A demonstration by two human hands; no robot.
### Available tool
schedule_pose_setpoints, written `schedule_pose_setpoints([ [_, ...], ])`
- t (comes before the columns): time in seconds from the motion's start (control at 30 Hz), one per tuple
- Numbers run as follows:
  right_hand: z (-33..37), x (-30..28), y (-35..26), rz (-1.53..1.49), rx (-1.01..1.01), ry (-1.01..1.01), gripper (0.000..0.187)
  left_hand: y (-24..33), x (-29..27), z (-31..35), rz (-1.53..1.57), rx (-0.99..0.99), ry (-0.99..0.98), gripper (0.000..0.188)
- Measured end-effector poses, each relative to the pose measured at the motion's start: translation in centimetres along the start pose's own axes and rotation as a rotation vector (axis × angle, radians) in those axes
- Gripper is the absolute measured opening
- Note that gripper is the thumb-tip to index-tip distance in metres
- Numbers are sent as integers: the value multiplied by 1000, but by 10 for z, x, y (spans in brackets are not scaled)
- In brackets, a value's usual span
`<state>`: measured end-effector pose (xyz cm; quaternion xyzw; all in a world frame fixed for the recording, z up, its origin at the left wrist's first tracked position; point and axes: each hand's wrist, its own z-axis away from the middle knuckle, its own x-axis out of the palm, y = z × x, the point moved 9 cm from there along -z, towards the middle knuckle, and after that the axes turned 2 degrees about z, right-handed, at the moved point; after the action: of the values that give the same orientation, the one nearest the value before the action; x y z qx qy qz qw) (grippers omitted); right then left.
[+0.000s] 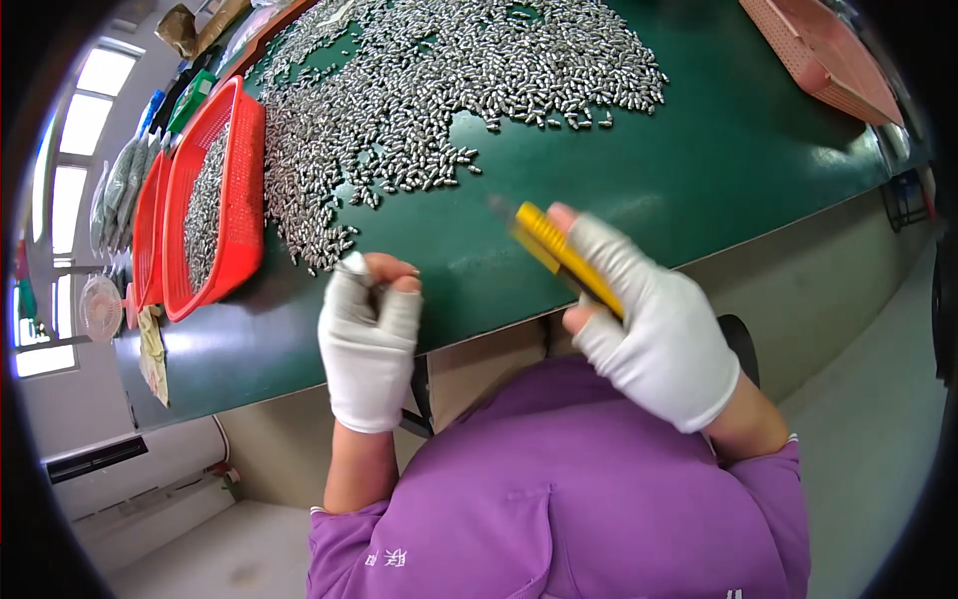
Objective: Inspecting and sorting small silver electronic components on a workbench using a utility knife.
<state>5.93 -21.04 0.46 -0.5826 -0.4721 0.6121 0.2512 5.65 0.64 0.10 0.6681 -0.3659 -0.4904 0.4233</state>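
Knife: yellow utility knife (565,258) clamped in the right hand (654,334), fingers wrapped round the handle, blade end angled up and left over the green table (699,170); the tip is blurred.
Small piece: one silvery metal piece (355,268) pinched between thumb and fingertips of the left hand (369,339), held at the near table edge.
Gloves: white, fingerless; bare fingertips (401,270) show on both hands.
Loose stock: a wide heap of small metal pieces (439,80) spread over the table, its edge just beyond the left hand.
Baskets: red mesh basket (239,190) at left, part filled with the same pieces; pink basket (828,50) at far right.
Risk, cut: blade and bare fingertips are near each other; a slip off the smooth little piece would likely run the edge into skin.
Risk, drop: the pinch is narrow; a jolt could send the piece off the table edge to the floor.
Risk, scatter: a sweeping forearm could push the heap's near edge over the rim.
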Motion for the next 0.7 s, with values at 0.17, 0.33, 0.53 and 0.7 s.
schedule_pose_setpoints([
  [0.17, -31, 11, 15, -738, 150, 53, 14, -24, -36, -14, 1118, -227, -97, 8],
  [0.33, -59, 22, -14, 2, -149, 62, 30, -25, -61, -14, 1502, -286, -114, 10],
  [0.53, -63, 40, -32, 319, -259, 88, 21, -34, -68, -7, 1550, -293, -109, 9],
  [0.7, -48, 71, -46, 259, -296, -140, 23, -30, -74, -9, 1609, -250, -146, 10],
])
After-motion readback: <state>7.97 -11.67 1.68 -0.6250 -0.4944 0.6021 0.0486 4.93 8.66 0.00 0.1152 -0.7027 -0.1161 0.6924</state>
